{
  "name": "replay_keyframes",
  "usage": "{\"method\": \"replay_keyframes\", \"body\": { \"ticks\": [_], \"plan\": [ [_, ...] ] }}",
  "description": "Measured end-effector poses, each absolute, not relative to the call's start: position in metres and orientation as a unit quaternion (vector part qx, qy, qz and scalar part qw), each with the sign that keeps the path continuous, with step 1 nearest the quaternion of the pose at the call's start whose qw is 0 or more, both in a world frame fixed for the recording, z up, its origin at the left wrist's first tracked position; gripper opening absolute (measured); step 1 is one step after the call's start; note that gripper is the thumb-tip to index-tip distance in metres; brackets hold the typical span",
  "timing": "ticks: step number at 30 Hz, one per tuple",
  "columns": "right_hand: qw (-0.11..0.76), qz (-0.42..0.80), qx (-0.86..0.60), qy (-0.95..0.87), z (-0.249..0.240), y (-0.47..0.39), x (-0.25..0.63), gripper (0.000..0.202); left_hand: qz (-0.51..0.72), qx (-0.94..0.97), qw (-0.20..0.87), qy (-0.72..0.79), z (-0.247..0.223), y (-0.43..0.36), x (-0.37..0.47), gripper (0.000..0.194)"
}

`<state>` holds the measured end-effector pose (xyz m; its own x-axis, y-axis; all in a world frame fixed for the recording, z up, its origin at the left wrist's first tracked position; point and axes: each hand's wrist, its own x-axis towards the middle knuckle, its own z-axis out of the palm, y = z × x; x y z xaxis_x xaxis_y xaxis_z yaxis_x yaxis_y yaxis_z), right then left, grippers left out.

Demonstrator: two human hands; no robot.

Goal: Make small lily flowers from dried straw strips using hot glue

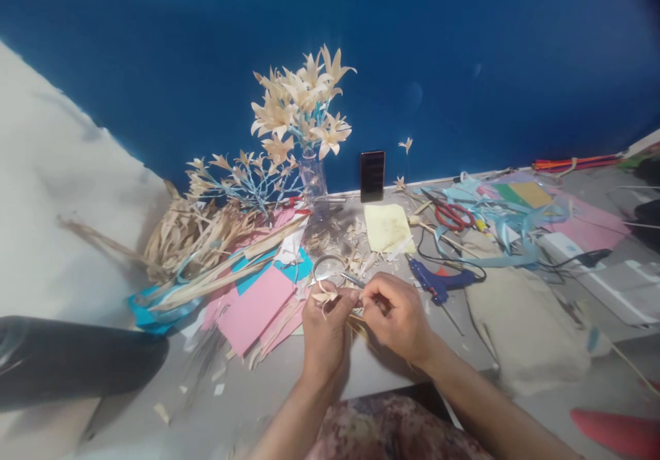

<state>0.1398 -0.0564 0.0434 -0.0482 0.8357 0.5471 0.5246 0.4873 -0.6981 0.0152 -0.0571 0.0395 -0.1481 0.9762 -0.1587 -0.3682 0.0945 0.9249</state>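
My left hand [326, 326] is closed around a small cream flower piece [324, 297], pinched between thumb and fingers near the table's front. Touching it on the right, my right hand [394, 312] has its fingers curled together at the same spot; what its fingertips grip is too small to make out. A thin metal tool [353, 280] points up and left from behind the right fingers. Just beyond the hands lies a ring-shaped roll [328, 267]. Cream flowers on blue stems [304, 102] stand in a clear vase [313, 178] at the back.
Pink paper [258, 309] and dried husks [201, 236] lie left. A phone [372, 177] leans on the wall behind a yellow sheet [389, 228]. Right are a blue glue gun [441, 281], red-handled scissors [454, 216], cloth [526, 329] and blue ribbon [526, 243]. A black cylinder [77, 360] is far left.
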Motion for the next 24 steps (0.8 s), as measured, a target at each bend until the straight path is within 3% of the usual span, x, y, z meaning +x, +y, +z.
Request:
{"method": "replay_keyframes", "body": {
  "ticks": [5, 24],
  "plan": [
    [0.475, 0.179, -0.51, -0.695, 0.042, -0.059, 0.141, 0.017, 0.595, 0.299, 0.599, 0.445, 0.036, -0.054, 0.014, 0.035],
    [0.464, 0.29, -0.581, -0.603, 0.053, -0.058, 0.139, 0.017, 0.611, 0.471, 0.374, 0.515, 0.039, -0.067, 0.014, 0.026]
  ]
}}
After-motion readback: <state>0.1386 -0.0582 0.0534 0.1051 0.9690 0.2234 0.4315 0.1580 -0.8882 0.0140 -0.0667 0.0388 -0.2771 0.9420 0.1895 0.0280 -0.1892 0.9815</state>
